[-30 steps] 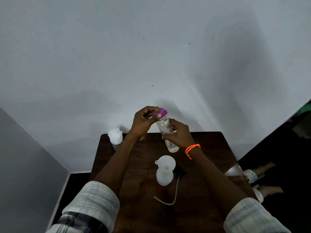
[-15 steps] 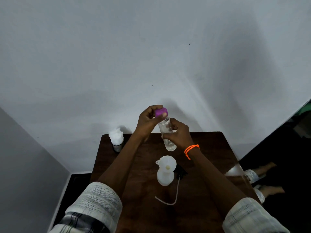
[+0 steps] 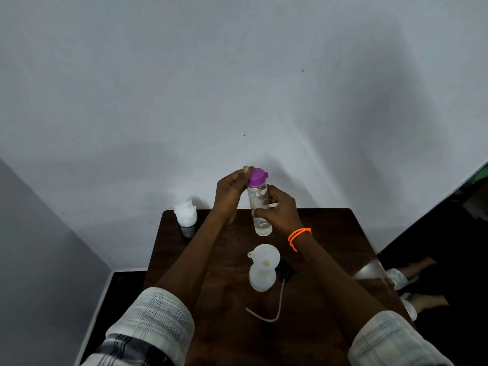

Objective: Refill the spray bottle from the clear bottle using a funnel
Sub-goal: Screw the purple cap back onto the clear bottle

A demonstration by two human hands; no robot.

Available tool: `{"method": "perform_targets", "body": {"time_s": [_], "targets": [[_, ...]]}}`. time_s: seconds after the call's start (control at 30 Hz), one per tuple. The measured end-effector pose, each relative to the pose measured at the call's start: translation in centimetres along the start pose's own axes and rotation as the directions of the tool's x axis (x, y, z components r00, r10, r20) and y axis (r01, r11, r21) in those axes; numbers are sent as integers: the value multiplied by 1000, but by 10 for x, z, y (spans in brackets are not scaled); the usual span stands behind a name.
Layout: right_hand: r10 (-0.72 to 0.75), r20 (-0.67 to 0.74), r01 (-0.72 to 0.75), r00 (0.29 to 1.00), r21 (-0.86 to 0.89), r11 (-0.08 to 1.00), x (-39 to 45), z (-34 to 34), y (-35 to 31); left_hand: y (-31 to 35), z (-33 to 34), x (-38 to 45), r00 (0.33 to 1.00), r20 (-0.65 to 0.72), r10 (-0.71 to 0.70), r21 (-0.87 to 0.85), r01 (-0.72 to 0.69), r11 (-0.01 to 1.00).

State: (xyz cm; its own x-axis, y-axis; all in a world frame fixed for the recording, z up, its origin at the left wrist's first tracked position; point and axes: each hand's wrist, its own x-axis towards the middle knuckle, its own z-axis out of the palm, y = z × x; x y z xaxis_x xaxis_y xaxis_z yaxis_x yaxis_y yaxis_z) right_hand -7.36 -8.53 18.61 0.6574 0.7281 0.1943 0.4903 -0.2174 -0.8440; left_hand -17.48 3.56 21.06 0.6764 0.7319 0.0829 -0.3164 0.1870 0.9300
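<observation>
I hold a clear bottle (image 3: 260,207) upright above the far middle of the dark wooden table (image 3: 330,228). My right hand (image 3: 280,211) grips its body. My left hand (image 3: 229,188) pinches its purple cap (image 3: 257,177), which sits on the neck. Nearer to me stands the white spray bottle (image 3: 261,280) with a white funnel (image 3: 265,254) in its mouth. Its black spray head (image 3: 286,269) lies beside it on the right, with the pale dip tube (image 3: 277,307) curving toward me.
A small dark cup stuffed with white tissue (image 3: 186,215) stands at the table's far left corner. A wall rises right behind the table. A person's feet (image 3: 412,283) are on the floor to the right, beside a shiny object (image 3: 369,270) at the table's edge.
The clear bottle has gone from tilted to upright and risen slightly. My left hand has turned around the purple cap, which stays on the neck.
</observation>
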Motion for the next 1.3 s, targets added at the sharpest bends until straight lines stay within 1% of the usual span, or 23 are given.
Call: {"method": "perform_targets", "body": {"time_s": [0.1, 0.23, 0.37, 0.5, 0.57, 0.63, 0.7, 0.77, 0.87, 0.93, 1.0, 1.07, 1.17, 1.2, 1.3], "targets": [[4, -5, -4, 1000, 21, 1000, -1, 5, -2, -2, 1, 1, 999, 25, 34, 95, -36, 995], [29, -17, -28, 999, 53, 998, -1, 7, -3, -3, -7, 5, 998, -52, 30, 83, -26, 996], [32, -10, -31, 999, 65, 997, -1, 9, -2, -2, -9, 2, 1000, -24, 8, -1, -8, 1000], [51, 5, -51, 999, 88, 995, 2, 16, -2, -5, -4, 2, 999, 33, 38, 100, -41, 994], [64, 4, -64, 998, 116, 991, 3, 19, -2, -8, -6, 5, 1000, 9, 25, 71, -26, 997], [67, 7, -67, 998, 134, 989, 5, 20, -1, -10, -11, 8, 998, -54, -13, -10, 13, 1000], [61, 24, -64, 998, 141, 988, 6, 20, 0, -12, -17, 12, 996, -85, -9, -32, 6, 999], [54, 42, -60, 998, 142, 988, 7, 21, -1, -15, -23, 14, 997, -82, 4, -5, -4, 1000], [51, 53, -58, 997, 136, 989, 11, 26, 1, -11, -19, 10, 998, -65, -19, -3, 19, 1000], [42, 55, -49, 998, 128, 991, 13, 31, 2, -9, -17, 9, 999, -33, -11, 50, 12, 999], [42, 61, -49, 997, 123, 991, 14, 36, 3, -11, -18, 10, 1000, 3, 24, 130, -24, 991], [54, 55, -60, 997, 123, 991, 17, 40, 5, -15, -22, 13, 998, -1, 59, 178, -58, 982], [79, 39, -84, 996, 154, 985, 22, 42, 11, -17, -33, 20, 993, -112, 42, 135, -27, 990], [86, 41, -92, 995, 155, 984, 23, 42, 12, -19, -36, 22, 991, -126, 35, 103, -22, 994], [70, 49, -76, 996, 131, 989, 27, 43, 13, -20, -38, 23, 995, -98, 21, 29, -18, 999]]}}
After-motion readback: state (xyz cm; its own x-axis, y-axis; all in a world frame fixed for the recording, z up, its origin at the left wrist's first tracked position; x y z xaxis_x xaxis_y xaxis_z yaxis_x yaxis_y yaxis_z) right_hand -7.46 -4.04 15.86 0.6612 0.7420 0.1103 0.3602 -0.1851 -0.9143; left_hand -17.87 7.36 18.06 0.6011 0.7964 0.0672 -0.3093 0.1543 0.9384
